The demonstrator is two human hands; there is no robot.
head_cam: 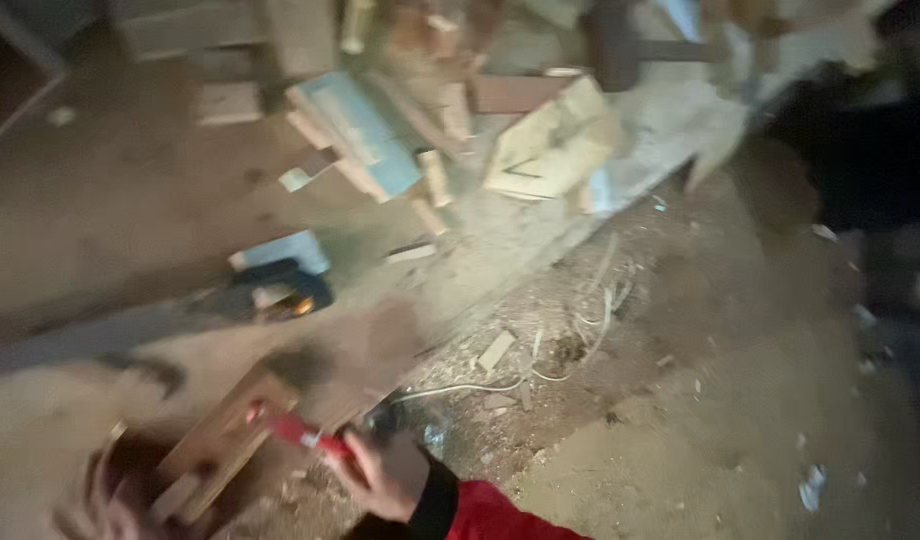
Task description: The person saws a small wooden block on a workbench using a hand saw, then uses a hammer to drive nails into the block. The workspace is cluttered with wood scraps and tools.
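Fingers of the right hand (385, 478) curl in a closed grip on a red-handled tool (305, 434) (badly blurred), wrist bent upward.

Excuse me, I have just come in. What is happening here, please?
The picture is blurred. A person in a red sleeve holds a red-handled tool in the right hand, against a wooden piece on a workbench. The left hand shows at the bottom left edge, near that piece; its grip cannot be told. Wood offcuts lie piled behind. The dirt floor has scraps and a white cord.
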